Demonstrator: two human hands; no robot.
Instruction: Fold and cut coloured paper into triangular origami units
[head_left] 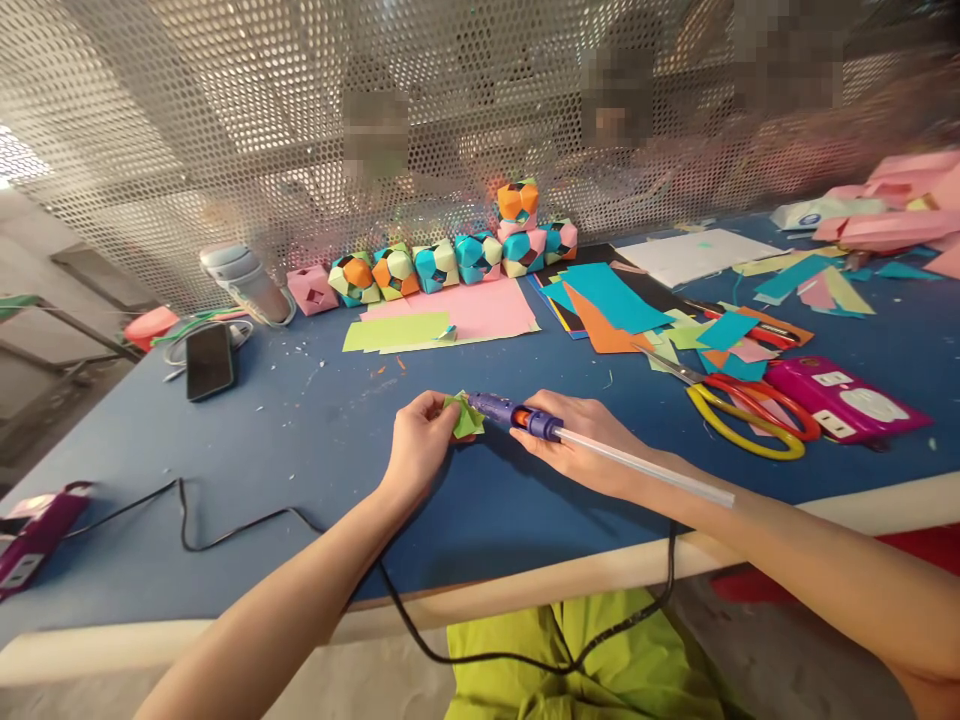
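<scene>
Holding a small folded green paper piece (468, 418) pinched between thumb and fingers, the left hand (426, 428) of a person seated at a blue table (300, 440) meets the nozzle end of a purple glue gun (501, 410), gripped in the closed right hand (564, 430). The green piece is raised above the table near its front edge, the nozzle at its right side. A clear glue stick (645, 466) juts from the rear of the gun over the right forearm, and a black cord (480, 657) loops down past the table edge, above green trousers (585, 640). Beyond the hands, sheets of pink paper (487, 310) and light green paper (397, 331) lie flat before a row of multicolored paper balls (436, 266), one of them perched on top toward the right end. To the left stand a gray tumbler (244, 282) and, nearer the person, a dark phone (209, 362) lying flat. To the right, scissors with red and yellow handles (739, 410) rest open beside a magenta power strip (847, 400), among blue, orange and green paper pieces (615, 297). A perforated metal screen (300, 130) rises behind the table.
</scene>
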